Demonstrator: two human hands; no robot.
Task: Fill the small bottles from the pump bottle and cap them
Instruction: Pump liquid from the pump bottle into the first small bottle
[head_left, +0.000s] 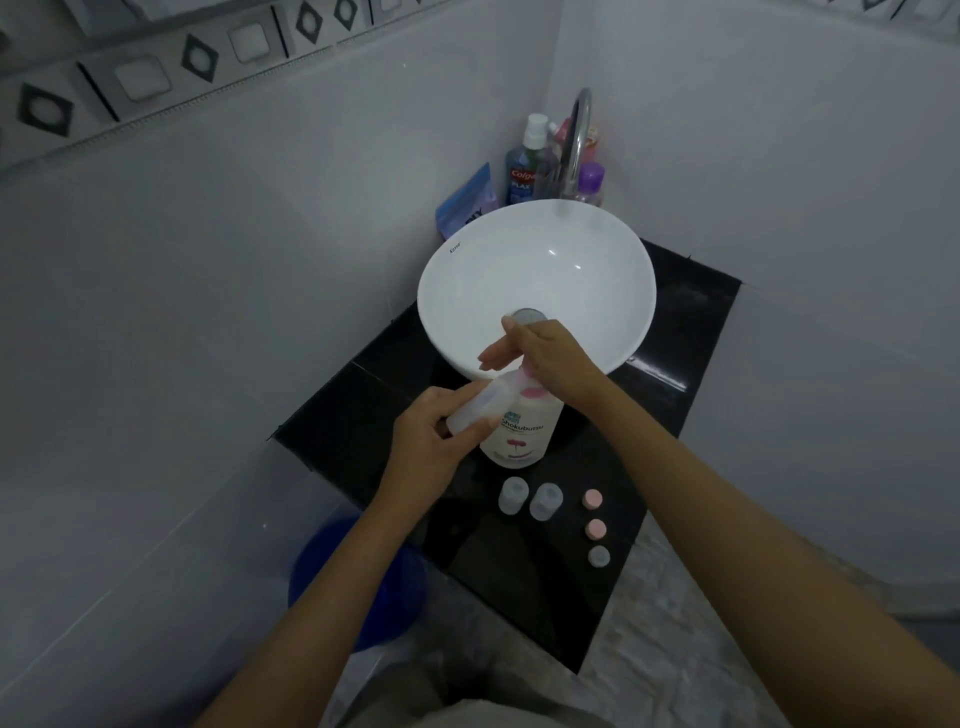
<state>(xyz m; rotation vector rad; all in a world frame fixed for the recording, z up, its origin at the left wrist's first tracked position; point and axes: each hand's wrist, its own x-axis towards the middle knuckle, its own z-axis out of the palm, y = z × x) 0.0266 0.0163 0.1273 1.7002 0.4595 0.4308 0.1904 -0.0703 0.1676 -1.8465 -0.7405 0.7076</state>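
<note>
The left hand (431, 441) grips a small bottle (475, 410), light and probably slippery, around its body. The right hand (545, 358) lies on the pump bottle (519, 431), fingers loose.

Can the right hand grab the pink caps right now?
Probably not yet. The right hand is pressing the pump bottle. The pink caps lie uncovered on the black counter below that arm, so once it lets go, nothing blocks them.

Black glossy table (519, 587), centre frame. On it: white basin (597, 249) upper centre, pump bottle (524, 431) just below the basin, two small bottles (530, 498) side by side lower down, uncapped. Three caps (595, 528) in a column at right: two pink, one grey. Toiletry bottles (524, 166) behind the basin, top.
</note>
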